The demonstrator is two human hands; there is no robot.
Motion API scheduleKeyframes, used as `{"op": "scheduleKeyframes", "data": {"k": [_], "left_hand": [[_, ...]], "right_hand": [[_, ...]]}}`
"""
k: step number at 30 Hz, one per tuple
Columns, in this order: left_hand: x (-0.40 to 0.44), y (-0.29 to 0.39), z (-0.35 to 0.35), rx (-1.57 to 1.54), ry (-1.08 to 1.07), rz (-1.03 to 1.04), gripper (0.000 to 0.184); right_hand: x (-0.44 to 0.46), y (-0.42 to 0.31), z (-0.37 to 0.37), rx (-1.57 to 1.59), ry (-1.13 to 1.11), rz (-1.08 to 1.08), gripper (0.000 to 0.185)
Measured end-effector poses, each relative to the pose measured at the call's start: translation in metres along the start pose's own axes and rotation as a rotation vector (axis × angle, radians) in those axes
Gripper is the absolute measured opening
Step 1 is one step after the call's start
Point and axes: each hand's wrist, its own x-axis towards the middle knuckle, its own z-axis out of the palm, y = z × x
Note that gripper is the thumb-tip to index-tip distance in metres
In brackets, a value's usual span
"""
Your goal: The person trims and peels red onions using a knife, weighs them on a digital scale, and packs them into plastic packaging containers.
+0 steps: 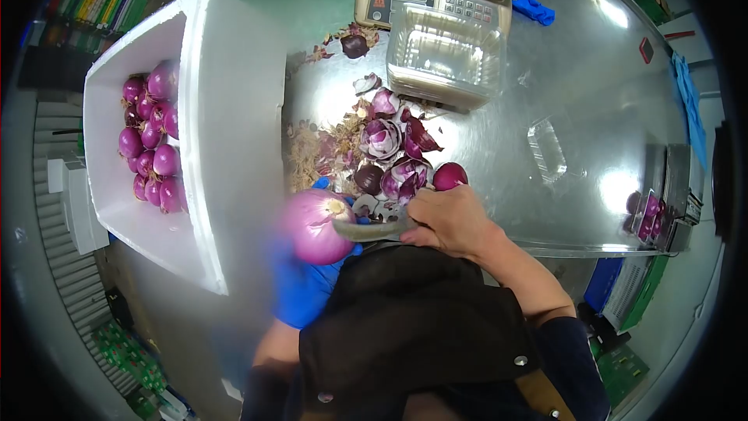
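Note:
My left hand [302, 296], in a blue glove and partly blurred, is closed around a large red onion [310, 232] with its pale root end turned toward the knife. My bare right hand [453, 222] grips a knife, its handle hidden in the fingers. The curved knife blade [362, 230] lies against the onion's side near the root end. Just beyond my right hand rests a smaller, smooth red onion [449, 176]. Loose peeled onion layers [382, 140] and dry skins [315, 156] are heaped on the steel table in front of both hands.
At left stands a white foam box [238, 109] with several red onions [152, 140] inside. A weighing scale [374, 4] and clear plastic trays [446, 54] are at the back. A blue glove [534, 6] and clear plastic piece [547, 150] lie on the steel table [576, 70].

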Motion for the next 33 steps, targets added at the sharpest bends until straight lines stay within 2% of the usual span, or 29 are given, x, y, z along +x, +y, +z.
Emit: {"op": "scheduleKeyframes", "data": {"k": [1, 5, 8, 10, 11, 14, 16, 17, 18, 19, 20, 21, 22, 23, 26, 27, 28, 30, 31, 33], "left_hand": [[0.001, -0.004, -0.001, -0.179, 0.034, 0.002, 0.099], [0.002, -0.010, 0.002, -0.135, 0.002, 0.075, 0.101], [0.000, -0.011, 0.002, -0.143, -0.031, 0.048, 0.101], [-0.001, -0.008, 0.008, -0.126, -0.088, 0.037, 0.101], [-0.002, -0.008, 0.009, -0.094, -0.086, 0.049, 0.101], [-0.004, -0.009, 0.012, 0.034, -0.034, 0.083, 0.101], [-0.008, -0.012, 0.014, 0.162, 0.059, 0.095, 0.099], [-0.005, -0.012, 0.014, 0.379, 0.058, 0.210, 0.096], [-0.002, -0.012, 0.013, 0.596, 0.053, 0.324, 0.092], [0.001, -0.012, 0.013, 0.809, 0.046, 0.438, 0.090], [0.003, -0.013, 0.012, 0.816, 0.085, 0.467, 0.091], [0.006, -0.011, 0.012, 0.821, 0.124, 0.500, 0.091], [0.009, -0.009, 0.010, 0.828, 0.162, 0.535, 0.092], [0.010, -0.004, 0.005, 0.731, 0.214, 0.397, 0.099], [0.010, -0.011, 0.018, 1.086, 0.181, 0.672, 0.091], [0.016, -0.015, 0.023, 1.046, 0.144, 0.611, 0.108], [0.023, -0.022, 0.026, 1.093, 0.091, 0.613, 0.108], [0.038, -0.038, 0.032, 1.189, -0.027, 0.620, 0.109], [0.035, -0.044, 0.048, 1.094, -0.071, 0.548, 0.112], [0.034, -0.051, 0.059, 1.145, -0.175, 0.538, 0.114]], "right_hand": [[0.000, -0.001, -0.001, -0.025, -0.001, -0.031, 0.044], [-0.002, 0.000, 0.003, -0.092, 0.023, -0.092, 0.046], [0.003, 0.000, 0.007, -0.092, -0.006, 0.041, 0.045], [0.005, 0.008, 0.016, -0.030, -0.107, 0.316, 0.042], [0.007, 0.011, 0.019, 0.001, -0.157, 0.453, 0.040], [0.014, -0.003, 0.001, 0.290, -0.066, 0.456, 0.036], [0.021, -0.023, -0.008, 0.350, 0.046, 0.263, 0.045], [0.024, -0.029, -0.010, 0.374, 0.106, 0.168, 0.052], [0.023, -0.030, -0.008, 0.295, 0.049, 0.086, 0.071], [0.025, -0.028, -0.001, 0.383, 0.064, 0.145, 0.069], [0.026, -0.020, 0.009, 0.470, 0.079, 0.201, 0.066], [0.020, -0.003, 0.023, 0.228, 0.106, 0.304, 0.061], [0.017, 0.006, 0.025, 0.078, 0.037, 0.448, 0.057], [0.012, 0.016, 0.032, 0.164, 0.090, 0.371, 0.060], [0.011, -0.009, 0.020, 0.401, 0.178, 0.189, 0.070], [0.013, -0.025, 0.012, 0.460, 0.205, 0.149, 0.073], [0.014, -0.033, 0.010, 0.515, 0.159, 0.208, 0.082], [0.015, -0.040, -0.003, 0.610, 0.062, 0.406, 0.081], [0.006, -0.035, -0.008, 0.660, 0.080, 0.446, 0.082], [-0.011, -0.016, -0.014, 0.767, 0.105, 0.508, 0.085]]}}
